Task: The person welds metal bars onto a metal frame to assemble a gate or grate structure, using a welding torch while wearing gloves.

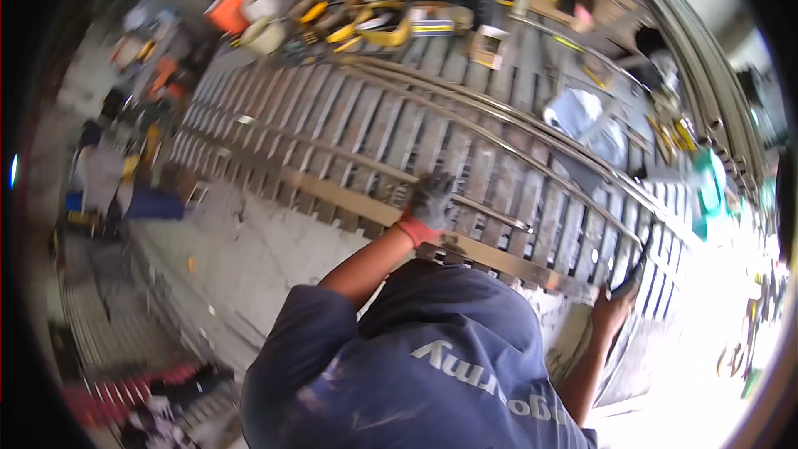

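My left hand (430,204), in a grey glove with a red cuff, lies on a long metal frame of rails and cross slats (349,129), fingers curled over a thin curved rail (499,218). My right hand (613,309) is bare and sits at the frame's near right edge. It grips a dark slim tool (636,268) that points up toward the slats. A flat brass-coloured bar (332,193) runs along the frame's near side under my left wrist. My navy shirt fills the bottom of the view.
Yellow tools (374,21) and an orange box (245,0) crowd the frame's far end. A pale blue cloth (586,116) lies on the slats at the right, a green object (711,183) beyond it. Concrete floor (249,258) and clutter lie to the left.
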### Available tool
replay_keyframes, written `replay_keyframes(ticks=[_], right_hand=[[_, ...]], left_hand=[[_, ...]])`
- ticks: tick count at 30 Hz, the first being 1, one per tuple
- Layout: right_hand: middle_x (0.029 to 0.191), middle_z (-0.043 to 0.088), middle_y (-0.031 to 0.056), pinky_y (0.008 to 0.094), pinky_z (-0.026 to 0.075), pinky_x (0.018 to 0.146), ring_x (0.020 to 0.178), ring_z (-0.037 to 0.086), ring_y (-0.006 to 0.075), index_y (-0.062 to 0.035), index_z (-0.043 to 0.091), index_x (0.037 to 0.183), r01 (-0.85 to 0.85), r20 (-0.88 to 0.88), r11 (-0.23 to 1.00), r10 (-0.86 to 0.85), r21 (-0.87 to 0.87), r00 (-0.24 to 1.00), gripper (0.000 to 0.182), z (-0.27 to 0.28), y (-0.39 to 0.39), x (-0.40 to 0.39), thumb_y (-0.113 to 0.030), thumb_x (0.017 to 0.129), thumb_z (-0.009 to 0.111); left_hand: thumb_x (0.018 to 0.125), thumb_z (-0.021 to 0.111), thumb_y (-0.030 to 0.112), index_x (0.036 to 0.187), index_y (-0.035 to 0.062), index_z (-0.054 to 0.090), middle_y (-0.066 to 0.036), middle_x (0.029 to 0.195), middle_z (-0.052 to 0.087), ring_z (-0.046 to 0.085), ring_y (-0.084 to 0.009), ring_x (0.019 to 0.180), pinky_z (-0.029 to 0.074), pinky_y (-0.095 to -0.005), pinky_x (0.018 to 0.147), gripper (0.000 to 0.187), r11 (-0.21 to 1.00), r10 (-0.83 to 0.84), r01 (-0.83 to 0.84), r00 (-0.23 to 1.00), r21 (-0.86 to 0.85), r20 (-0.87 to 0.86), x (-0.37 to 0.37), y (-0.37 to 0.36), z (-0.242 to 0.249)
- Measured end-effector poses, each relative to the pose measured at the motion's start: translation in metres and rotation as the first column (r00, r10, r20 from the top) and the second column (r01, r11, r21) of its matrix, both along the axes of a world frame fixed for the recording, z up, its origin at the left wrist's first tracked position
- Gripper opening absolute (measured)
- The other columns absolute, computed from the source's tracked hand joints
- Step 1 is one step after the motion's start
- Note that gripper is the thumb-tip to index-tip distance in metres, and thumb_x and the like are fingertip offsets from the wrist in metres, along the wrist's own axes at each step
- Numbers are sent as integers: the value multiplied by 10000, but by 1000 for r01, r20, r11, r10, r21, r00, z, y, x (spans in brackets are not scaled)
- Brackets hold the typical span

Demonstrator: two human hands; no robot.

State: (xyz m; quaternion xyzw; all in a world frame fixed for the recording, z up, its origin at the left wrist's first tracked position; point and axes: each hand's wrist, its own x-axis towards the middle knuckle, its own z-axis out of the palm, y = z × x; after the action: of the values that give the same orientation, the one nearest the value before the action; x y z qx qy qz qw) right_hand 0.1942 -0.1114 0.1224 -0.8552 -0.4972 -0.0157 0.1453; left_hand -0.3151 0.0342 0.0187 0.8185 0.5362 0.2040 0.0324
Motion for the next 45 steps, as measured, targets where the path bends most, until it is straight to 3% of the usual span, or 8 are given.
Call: replay_keyframes(ticks=[9,20,33,36,39,42,43,45], right_hand=[[1548,463,369,560,507,1159,1402,545,561,-30,365,1681,201,-224,947,-259,-251,939,928,33,-53,-106,-248,923,856],[1474,628,298,491,534,1159,1373,634,442,-25,506,1608,105,-282,762,-360,-639,889,823,53,-108,-128,-383,943,833],[1340,721,278,520,578,1069,1262,704,442,0,541,1554,-73,-270,823,-100,-564,958,732,57,-49,-71,-361,971,796],[1308,739,273,522,584,1054,1254,712,432,9,567,1510,-147,-293,800,-38,-582,955,689,53,-37,-58,-359,973,795],[1260,764,270,523,593,1032,1229,728,425,19,613,1416,-200,-312,811,23,-550,950,605,46,-27,-53,-352,974,795],[1339,739,278,507,560,1099,1272,704,432,-1,563,1532,-240,-390,760,-20,-604,921,689,49,-14,-47,-358,984,777],[1207,778,270,517,598,1015,1190,744,431,33,636,1356,-252,-373,812,45,-527,927,567,32,-19,-41,-356,974,793],[1172,788,274,507,609,1001,1165,756,428,43,643,1352,-312,-419,774,66,-551,905,593,24,-12,-29,-373,959,801]], left_hand=[[859,848,363,1363,39,705,-147,1446,662,543,-397,1431,356,-552,1265,617,932,-363,361,929,-46,-71,-17,48,6],[865,860,403,1033,25,764,-173,1244,676,563,-388,1365,355,-570,1252,425,910,-399,374,907,-179,-138,21,65,18],[823,635,167,956,40,777,-203,1050,768,710,-399,1108,408,-508,1230,232,952,-304,287,862,-104,-405,27,52,15],[810,727,218,957,58,776,-200,1060,765,708,-400,1101,402,-520,1238,223,971,-237,223,863,-84,-447,29,51,10],[745,842,266,959,82,776,-197,1049,765,703,-407,1078,413,-535,1222,290,971,-228,182,899,-156,-374,30,45,18],[770,673,122,881,56,734,-209,945,742,704,-417,993,439,-535,1192,143,972,-233,218,942,-88,-241,36,38,26],[776,669,127,868,55,730,-210,927,741,705,-414,963,458,-534,1167,131,968,-245,223,934,-113,-259,36,38,24],[780,673,141,869,53,739,-210,912,739,710,-413,953,462,-534,1162,142,970,-233,195,909,-142,-345,31,41,-1]])
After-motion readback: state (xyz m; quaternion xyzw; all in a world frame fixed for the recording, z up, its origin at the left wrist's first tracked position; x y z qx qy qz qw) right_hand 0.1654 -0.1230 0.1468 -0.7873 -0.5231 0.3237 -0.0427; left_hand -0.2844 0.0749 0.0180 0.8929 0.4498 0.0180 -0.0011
